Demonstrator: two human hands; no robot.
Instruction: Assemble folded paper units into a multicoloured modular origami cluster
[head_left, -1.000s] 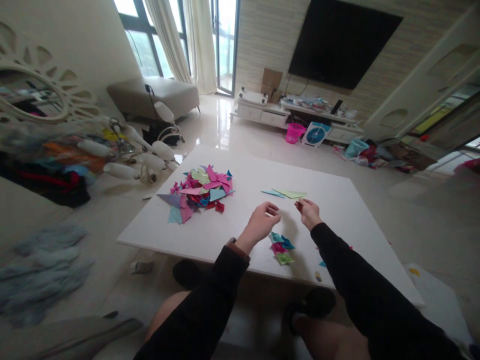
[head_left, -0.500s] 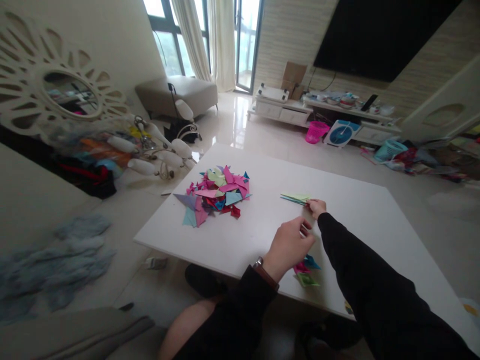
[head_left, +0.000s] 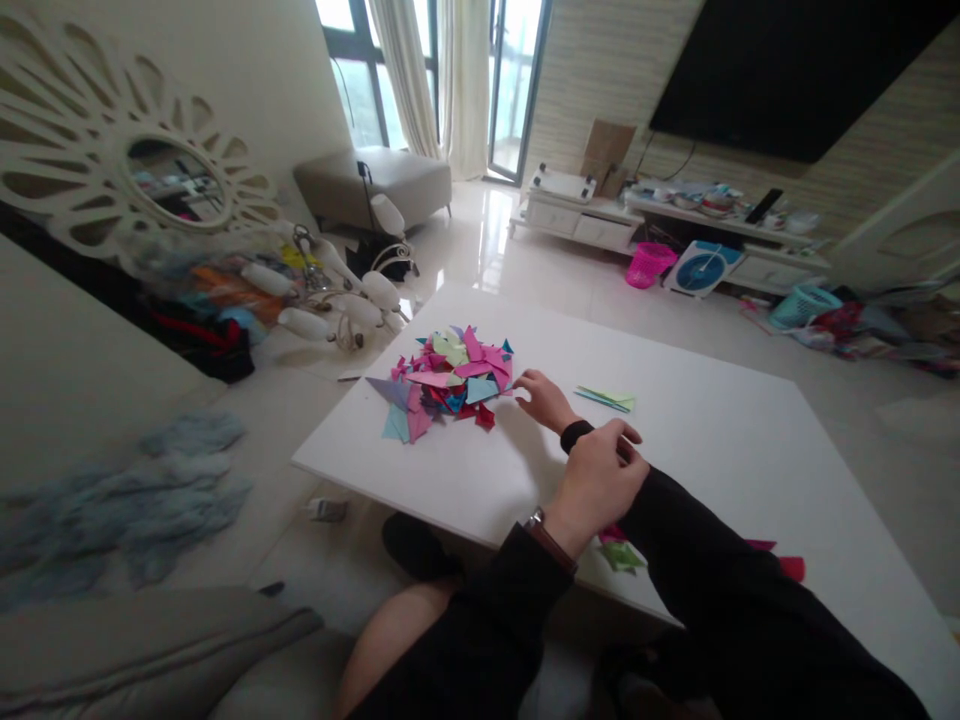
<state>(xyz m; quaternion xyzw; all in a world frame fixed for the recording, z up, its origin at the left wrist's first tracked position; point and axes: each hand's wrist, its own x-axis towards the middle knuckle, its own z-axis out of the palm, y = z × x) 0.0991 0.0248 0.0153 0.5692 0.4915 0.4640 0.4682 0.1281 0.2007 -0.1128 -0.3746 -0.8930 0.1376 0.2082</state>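
Observation:
A heap of folded paper pieces (head_left: 457,375) in pink, blue, green, purple and red lies on the left half of the white table (head_left: 720,410). At the heap's right edge is my right hand (head_left: 546,400), its fingers apart with nothing seen in them. My left hand (head_left: 600,480), a watch on its wrist, hovers over my right forearm, loosely bent and empty, fingers apart. Beyond my right wrist lies a slim green and blue stack of folded paper (head_left: 604,398). Below my left hand, a green folded piece (head_left: 621,556) sits near the table's front edge, partly hidden with pink paper.
Red paper (head_left: 791,568) shows on the table past my right sleeve. To the left on the floor are a lamp with several white shades (head_left: 307,322) and a grey cloth heap (head_left: 172,490). A pink basket (head_left: 649,265) and a blue fan (head_left: 703,270) stand beyond the table.
My right hand has let go of the green and blue paper stack, which stays on the table, and has moved left to the heap. My left hand stays about where it was.

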